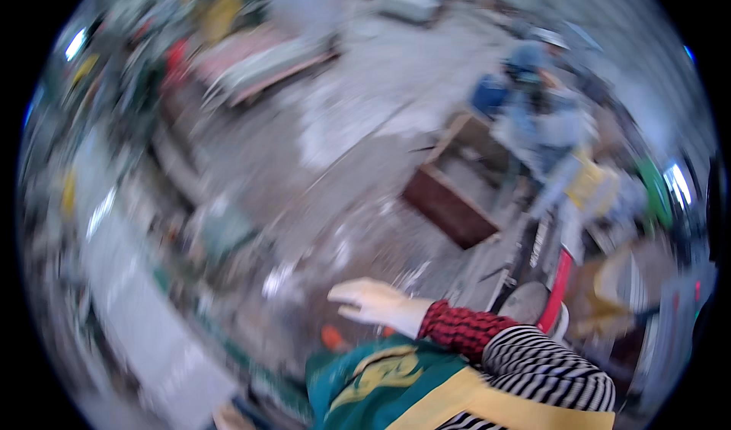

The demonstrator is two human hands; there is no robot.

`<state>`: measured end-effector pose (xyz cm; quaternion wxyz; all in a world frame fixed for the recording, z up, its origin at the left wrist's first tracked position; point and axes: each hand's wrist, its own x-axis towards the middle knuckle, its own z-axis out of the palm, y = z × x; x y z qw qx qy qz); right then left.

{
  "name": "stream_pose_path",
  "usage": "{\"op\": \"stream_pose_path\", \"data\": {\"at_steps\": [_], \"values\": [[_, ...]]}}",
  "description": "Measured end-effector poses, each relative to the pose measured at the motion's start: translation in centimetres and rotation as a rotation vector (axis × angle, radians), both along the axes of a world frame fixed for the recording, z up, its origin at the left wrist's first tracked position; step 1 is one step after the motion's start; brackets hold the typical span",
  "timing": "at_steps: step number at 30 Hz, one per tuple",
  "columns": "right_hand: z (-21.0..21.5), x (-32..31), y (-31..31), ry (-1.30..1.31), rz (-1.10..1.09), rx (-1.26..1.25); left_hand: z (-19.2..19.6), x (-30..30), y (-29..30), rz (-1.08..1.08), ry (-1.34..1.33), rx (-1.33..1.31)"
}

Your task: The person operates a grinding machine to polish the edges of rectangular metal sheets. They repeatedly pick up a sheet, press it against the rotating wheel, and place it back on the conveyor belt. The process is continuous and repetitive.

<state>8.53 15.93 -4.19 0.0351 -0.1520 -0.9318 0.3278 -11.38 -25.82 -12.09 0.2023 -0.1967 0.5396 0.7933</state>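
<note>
L: long pale-grey flat-topped bench [152, 338]; beside its near end, prob. left hand [227, 416], cut off, can't tell grip. Mid: shiny grey-brown floor [335, 239], poss. wet: might slip. Then bare right hand [373, 299], fingers extended, thumb slightly apart, holding no visible item. Further R: open reddish-brown rectangular box [451, 205]: could trip if looking elsewhere.

cuff [466, 329]: red-and-black check | sleeve [544, 369]: black-and-white stripes | apron [384, 377]: green, yellow print, pale-yellow trim | floor [396, 72]: grey, whitish patches | box [449, 207], near floor's right edge: dark red-brown | flat stack [263, 64], near floor's far-left corner: pink, pale grey | curved bar [557, 293]: red | container [489, 95]: blue
</note>
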Motion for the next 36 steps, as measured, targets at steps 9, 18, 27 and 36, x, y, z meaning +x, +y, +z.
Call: {"op": "stream_pose_path", "data": {"at_steps": [9,18,27,36], "values": [[-0.3,27.7,12.8,0.007,-0.897,0.458,3.6,5.2,23.9,-0.786,1.061,-0.879],[-0.2,48.9,11.4,-0.295,-1.589,0.736,1.2,10.0,32.3,-1.063,1.528,-1.356],[-2.8,49.7,9.2,-0.519,-1.531,0.788,0.5,12.8,34.5,-1.109,1.599,-1.498],[-3.1,50.5,7.9,-0.403,-1.512,0.888,0.0,12.4,32.6,-1.080,1.570,-1.647]]}}
